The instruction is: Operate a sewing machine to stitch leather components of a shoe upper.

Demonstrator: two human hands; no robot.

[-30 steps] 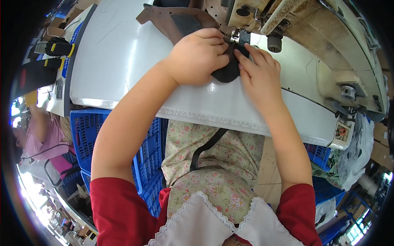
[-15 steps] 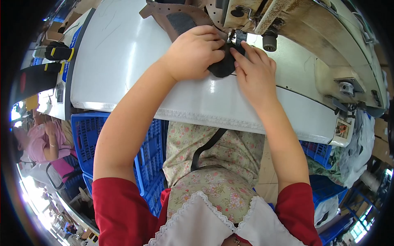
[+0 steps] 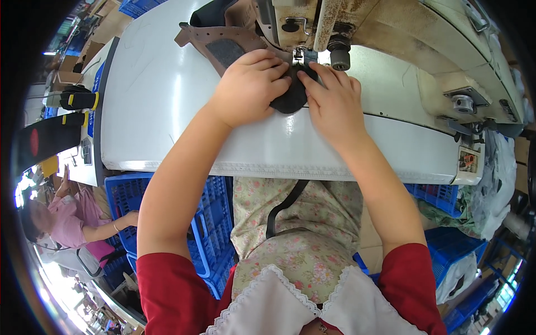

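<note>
Matt dark cloth piece (image 3: pixel 289 99), perhaps felt, on glossy smooth white table (image 3: pixel 167 111); worn cream metal machine (image 3: pixel 391 28).

We see a small square label (image 3: pixel 468 161), white with red and black marks, at the table's (image 3: pixel 167 111) right end; cardboard boxes (image 3: pixel 109 19) stand far left.
</note>
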